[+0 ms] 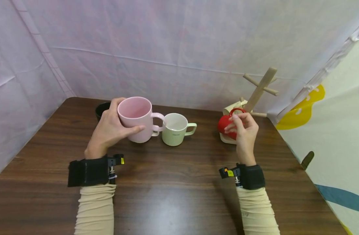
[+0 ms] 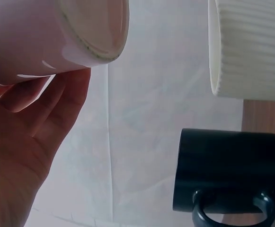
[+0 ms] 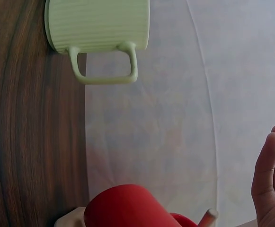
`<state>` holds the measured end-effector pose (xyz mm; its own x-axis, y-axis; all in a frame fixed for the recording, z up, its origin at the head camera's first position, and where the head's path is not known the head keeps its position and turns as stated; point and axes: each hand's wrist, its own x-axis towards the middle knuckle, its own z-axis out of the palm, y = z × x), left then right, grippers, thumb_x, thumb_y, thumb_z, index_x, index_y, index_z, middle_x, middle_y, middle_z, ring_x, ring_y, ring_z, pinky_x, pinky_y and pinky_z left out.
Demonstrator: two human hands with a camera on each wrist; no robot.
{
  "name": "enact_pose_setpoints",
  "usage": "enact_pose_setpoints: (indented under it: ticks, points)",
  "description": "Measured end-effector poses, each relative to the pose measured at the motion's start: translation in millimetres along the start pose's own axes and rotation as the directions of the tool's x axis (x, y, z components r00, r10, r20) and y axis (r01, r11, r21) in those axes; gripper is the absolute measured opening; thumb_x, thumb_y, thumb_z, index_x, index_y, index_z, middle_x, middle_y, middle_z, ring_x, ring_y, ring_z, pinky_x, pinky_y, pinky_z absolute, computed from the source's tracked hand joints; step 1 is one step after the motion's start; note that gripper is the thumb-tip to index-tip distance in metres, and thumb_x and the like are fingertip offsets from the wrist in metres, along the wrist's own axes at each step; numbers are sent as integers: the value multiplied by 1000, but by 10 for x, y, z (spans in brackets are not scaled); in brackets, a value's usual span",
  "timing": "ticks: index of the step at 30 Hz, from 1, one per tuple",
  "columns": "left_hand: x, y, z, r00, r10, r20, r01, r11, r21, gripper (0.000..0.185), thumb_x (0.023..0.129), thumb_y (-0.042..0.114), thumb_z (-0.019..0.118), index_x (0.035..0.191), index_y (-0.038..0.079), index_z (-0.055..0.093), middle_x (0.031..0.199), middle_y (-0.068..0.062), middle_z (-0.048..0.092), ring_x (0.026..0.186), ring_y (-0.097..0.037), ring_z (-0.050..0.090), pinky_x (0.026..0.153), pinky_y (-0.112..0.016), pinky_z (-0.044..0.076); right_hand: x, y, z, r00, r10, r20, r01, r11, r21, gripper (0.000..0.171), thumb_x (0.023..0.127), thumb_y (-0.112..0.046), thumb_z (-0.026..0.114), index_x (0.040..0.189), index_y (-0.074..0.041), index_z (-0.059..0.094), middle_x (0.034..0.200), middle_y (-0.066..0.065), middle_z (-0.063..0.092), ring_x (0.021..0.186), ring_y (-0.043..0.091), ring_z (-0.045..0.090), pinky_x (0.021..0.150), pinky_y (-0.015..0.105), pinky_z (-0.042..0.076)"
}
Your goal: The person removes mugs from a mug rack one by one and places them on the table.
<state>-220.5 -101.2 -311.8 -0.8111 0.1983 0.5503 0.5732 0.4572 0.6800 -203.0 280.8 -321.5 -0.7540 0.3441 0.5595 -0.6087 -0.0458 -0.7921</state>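
- Left hand [image 1: 109,130] has its fingers and thumb wrapped round a pink mug [image 1: 136,118], which looks lifted a bit off the wooden table [image 1: 173,189], handle pointing right.
- Just right of it sits a pale green ribbed mug [image 1: 175,129], upright on the table, handle to the right, very close to the pink handle.
- A black mug [image 1: 101,109] stands behind the left hand, mostly hidden.
- Right hand [image 1: 244,130] is up at a red mug [image 1: 226,125] on the wooden mug tree [image 1: 260,89]. Fingertips seem to pinch its handle, but I can't really tell from this angle.
- The tree stands at the table's far right corner.
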Motion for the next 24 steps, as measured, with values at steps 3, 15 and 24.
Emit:
enact_pose_setpoints:
  ticks: [3,15,24]
  points:
    - [-16,-11,-32,1000,-17,0,17,1000,1,87,70,12,91,138,-9,40,124,-30,61,110,-42,62,91,-57,49,5,13,-15,1000,0,-12,0,1000,-5,13,98,2,61,86,-2,64,77,12,68,50,15,61,51,26,54]
    - [-62,-50,-161,998,-61,-6,61,998,-31,89,72,10,90,141,-9,37,129,-29,57,114,-42,57,94,-62,46,37,8,-37,1000,3,-20,-3,1000,-14,12,98,3,60,86,-1,65,77,8,68,50,15,62,52,25,54]
    - [-87,-90,-196,995,-100,6,100,995,-9,90,73,14,90,141,-8,37,128,-28,58,114,-42,59,93,-59,47,50,46,-85,999,-3,-32,4,1000,22,12,96,4,62,86,0,66,77,12,68,50,16,62,51,25,54]
